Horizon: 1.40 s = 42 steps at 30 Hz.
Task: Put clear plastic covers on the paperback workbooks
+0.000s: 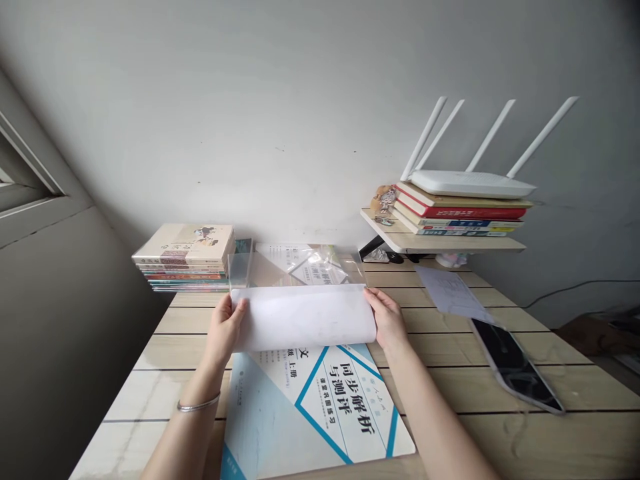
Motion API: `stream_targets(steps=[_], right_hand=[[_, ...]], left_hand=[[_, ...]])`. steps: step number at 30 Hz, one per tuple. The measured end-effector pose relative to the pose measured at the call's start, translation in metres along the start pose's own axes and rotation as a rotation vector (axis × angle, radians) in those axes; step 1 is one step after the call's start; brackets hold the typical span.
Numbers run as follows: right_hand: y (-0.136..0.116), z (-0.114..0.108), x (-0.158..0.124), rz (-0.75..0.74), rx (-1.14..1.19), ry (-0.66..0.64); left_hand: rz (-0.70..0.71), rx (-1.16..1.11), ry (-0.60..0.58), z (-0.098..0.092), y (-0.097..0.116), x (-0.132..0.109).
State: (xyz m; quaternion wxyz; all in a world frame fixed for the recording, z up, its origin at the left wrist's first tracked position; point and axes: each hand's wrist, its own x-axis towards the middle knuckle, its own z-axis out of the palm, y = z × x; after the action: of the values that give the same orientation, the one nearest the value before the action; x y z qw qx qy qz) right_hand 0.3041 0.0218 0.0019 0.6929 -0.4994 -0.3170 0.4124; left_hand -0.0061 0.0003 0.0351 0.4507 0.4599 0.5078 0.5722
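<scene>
A white sheet of paper [305,317] is stretched between my two hands, with a clear plastic sheet [345,265] rising behind its top edge. My left hand [227,325] pinches the left edge, its thumb on the front. On the opposite edge, the fingers of my right hand [386,316] are closed near the top corner. Under the paper lies a blue and white workbook [270,427] with Chinese lettering; the paper hides its far part. Through the plastic, another printed cover shows at the back. Whether paper and plastic are joined, I cannot tell.
A stack of books [185,257] stands at the back left. At the back right, a small raised shelf [450,243] carries books [460,213] and a white router [470,183]. A loose paper [453,293] and a dark-screened tablet [517,370] lie on the slatted table [500,440].
</scene>
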Motion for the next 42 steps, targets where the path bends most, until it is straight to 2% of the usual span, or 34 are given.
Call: stream_targets(steps=[6, 14, 21, 25, 30, 37, 42], right_hand=[[0.006, 0.0, 0.001, -0.106, -0.088, 0.011], [0.013, -0.002, 0.002, -0.138, -0.158, 0.027], [0.017, -0.005, 0.002, -0.191, -0.195, 0.038], [0.014, -0.003, 0.0, -0.174, -0.174, 0.063], [0.009, 0.0, -0.004, -0.124, -0.082, 0.057], [0.002, 0.0, -0.006, -0.03, 0.051, 0.071], [0.002, -0.007, -0.001, 0.03, 0.112, -0.018]], left_hand=[[0.049, 0.092, 0.042, 0.001, -0.007, 0.003], [0.022, 0.145, 0.088, 0.003, -0.008, 0.001], [0.002, 0.143, 0.06, 0.003, -0.002, -0.002], [-0.055, 0.138, 0.022, 0.001, 0.002, -0.003], [-0.086, 0.235, 0.12, 0.002, -0.006, -0.002], [-0.042, 0.198, 0.211, 0.007, -0.015, -0.004], [-0.028, 0.235, 0.224, 0.005, -0.012, -0.004]])
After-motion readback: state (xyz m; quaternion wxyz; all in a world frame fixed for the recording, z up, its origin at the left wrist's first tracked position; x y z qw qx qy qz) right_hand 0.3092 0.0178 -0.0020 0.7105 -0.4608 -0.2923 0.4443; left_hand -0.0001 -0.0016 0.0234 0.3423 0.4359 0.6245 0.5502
